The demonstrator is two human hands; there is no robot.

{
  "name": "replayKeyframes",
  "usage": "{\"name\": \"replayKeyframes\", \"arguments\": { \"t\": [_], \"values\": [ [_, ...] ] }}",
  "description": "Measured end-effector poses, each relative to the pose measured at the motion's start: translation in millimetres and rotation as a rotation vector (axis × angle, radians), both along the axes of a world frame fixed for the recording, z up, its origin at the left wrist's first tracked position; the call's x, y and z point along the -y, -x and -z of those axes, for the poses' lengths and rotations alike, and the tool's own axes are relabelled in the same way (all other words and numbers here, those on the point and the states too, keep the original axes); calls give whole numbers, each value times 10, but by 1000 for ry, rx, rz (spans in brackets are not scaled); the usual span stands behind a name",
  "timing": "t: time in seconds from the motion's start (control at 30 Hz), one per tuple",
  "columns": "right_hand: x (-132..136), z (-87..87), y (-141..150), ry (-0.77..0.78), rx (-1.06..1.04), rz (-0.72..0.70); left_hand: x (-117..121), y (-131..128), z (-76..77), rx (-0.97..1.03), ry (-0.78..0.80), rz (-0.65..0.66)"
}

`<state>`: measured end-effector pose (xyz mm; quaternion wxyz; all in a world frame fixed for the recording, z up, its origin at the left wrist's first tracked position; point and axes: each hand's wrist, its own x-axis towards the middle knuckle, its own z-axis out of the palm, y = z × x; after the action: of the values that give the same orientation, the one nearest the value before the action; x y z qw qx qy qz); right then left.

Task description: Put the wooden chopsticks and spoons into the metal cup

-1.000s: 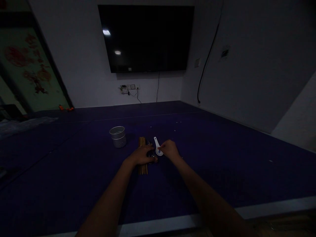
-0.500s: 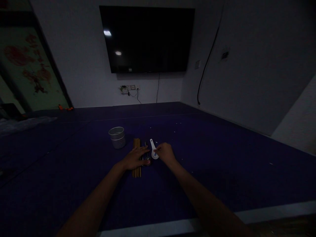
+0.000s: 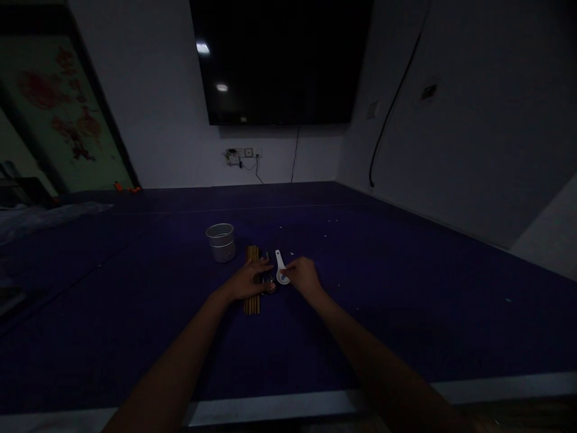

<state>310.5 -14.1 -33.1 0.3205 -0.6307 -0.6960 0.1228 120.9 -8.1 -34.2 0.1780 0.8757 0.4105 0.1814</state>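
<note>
Head view: left hand lay across wooden chopsticks, fingers spread; right hand touched white spoon, couldn't tell whether gripping; metal cup stood far left.

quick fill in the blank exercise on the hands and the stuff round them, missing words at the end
1. The right hand is at the bowl of the white, blue-marked spoon, whose ____ points away from the person.
2. As the person sees it, the round, silvery-grey metal cup stands to the ____ of the slim, straight, yellow-brown sticks.
3. Of cup and spoon, the left hand, spread over the sticks, is closer to the ____.

Missing words: handle; left; spoon
</note>
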Motion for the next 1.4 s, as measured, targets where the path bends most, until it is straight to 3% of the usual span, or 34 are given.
{"name": "replayKeyframes", "arguments": {
  "t": [0.4,0.73,1.4],
  "values": [
    [26,-29,35,31,76,-19,44,-13,-13,-36,-61,-32],
    [20,-31,32,34,145,-57,-31,36,107,-127,-142,-298],
    [43,-48,32,34,197,-38,-52,37,151,-124,-103,-278]
  ]
}}
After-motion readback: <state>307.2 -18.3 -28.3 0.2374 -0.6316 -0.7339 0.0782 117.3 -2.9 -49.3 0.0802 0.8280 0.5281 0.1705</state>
